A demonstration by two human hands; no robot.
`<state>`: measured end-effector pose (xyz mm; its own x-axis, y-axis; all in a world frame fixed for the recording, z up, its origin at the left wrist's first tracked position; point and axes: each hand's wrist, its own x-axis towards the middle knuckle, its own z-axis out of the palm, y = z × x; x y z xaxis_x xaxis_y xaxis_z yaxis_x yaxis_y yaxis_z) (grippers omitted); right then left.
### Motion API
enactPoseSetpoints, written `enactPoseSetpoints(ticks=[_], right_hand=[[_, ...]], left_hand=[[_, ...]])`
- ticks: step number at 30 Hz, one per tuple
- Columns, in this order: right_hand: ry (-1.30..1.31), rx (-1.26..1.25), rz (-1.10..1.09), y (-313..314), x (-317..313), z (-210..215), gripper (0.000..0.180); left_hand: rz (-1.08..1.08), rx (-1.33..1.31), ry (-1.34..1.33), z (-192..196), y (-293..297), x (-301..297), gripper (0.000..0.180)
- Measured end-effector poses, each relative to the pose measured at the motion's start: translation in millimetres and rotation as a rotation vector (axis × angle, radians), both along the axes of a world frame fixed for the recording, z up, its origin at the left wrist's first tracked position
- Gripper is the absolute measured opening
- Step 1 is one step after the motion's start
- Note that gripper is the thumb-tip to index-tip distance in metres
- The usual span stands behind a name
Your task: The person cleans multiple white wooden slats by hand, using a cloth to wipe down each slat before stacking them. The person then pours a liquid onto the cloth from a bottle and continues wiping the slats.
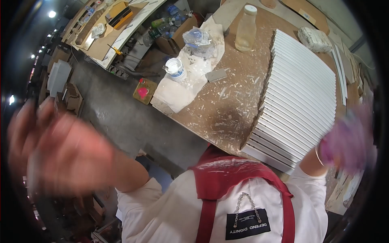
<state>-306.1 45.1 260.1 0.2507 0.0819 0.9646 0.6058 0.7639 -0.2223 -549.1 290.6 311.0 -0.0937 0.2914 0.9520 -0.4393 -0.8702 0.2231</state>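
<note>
My left hand (69, 150) is raised at the far left, away from the table. It is blurred, but its fingers show apart and nothing is seen in them. At the right edge my right hand (348, 141) is smeared by motion; something purple covers it, a glove or a cloth, I cannot tell which. A bracelet circles that wrist. Nearest to this hand is a row of long white slats (298, 97), lying side by side on the brown worktable (210, 117). Whether the right hand touches them cannot be made out.
White shavings dot the tabletop. A tall bottle (246, 30), a grey block (216, 75), a white tub (176, 69) and a crumpled clear plastic bag (198, 38) stand left of the slats. A wrapped white bundle (315, 39) lies behind them. Another bench (101, 54) stands beyond the floor.
</note>
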Motion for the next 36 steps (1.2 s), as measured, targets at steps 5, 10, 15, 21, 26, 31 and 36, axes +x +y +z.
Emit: enactPoseSetpoints(ticks=[5,10,15,21,26,31,36], right_hand=[[-0.004,-1.297,-0.389,125,42,-115,0.030],[-0.616,-1.239,-0.593,173,50,-222,0.050],[-0.735,-1.470,-0.525,194,44,-229,0.040],[0.065,-1.345,-0.057,176,44,-221,0.042],[1.068,-1.151,0.772,164,11,-208,0.039],[1.259,-1.107,0.898,162,-5,-210,0.039],[1.186,-1.145,0.914,166,-29,-189,0.038]], left_hand=[[0.316,-0.165,0.909,-138,126,43,0.006],[0.520,-0.134,1.453,-208,164,63,0.034],[0.533,-0.192,1.698,-211,165,82,0.037],[0.501,0.049,1.484,-214,155,98,0.018],[0.658,0.184,1.744,-234,160,108,0.015],[0.670,0.068,1.790,-225,155,115,0.018],[0.499,-0.021,1.823,-223,146,120,0.019]])
